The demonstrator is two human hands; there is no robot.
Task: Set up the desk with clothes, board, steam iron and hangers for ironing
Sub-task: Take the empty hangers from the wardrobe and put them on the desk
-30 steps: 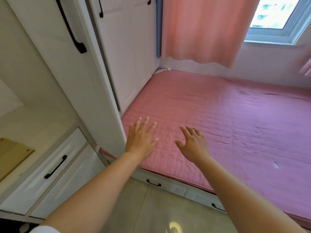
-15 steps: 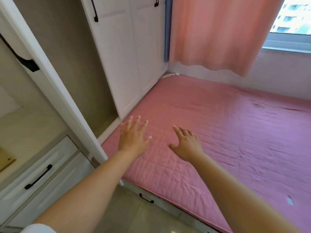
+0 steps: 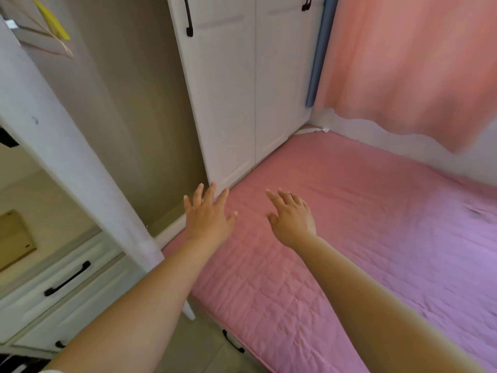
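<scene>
My left hand (image 3: 207, 216) and my right hand (image 3: 291, 219) are both stretched forward over the near left part of a pink quilted mattress (image 3: 376, 238). Both have spread, straight fingers and hold nothing. The left hand's fingertips reach toward the bottom of an open wardrobe compartment (image 3: 150, 130), whose lower part looks bare. No clothes, board, iron or hangers show, apart from a pale, yellow-edged item (image 3: 51, 28) at the compartment's top left.
An open white wardrobe door (image 3: 67, 162) stands edge-on at the left. Shut white doors (image 3: 242, 90) with black handles lie beyond. White drawers (image 3: 67, 281) sit at the lower left. A pink curtain (image 3: 416, 63) hangs at the back right. A bed drawer handle (image 3: 232, 341) shows below the mattress.
The view has swung left and closer, bringing the open wardrobe compartment into view. Both hands stayed spread and have come nearer the wardrobe's bottom edge.
</scene>
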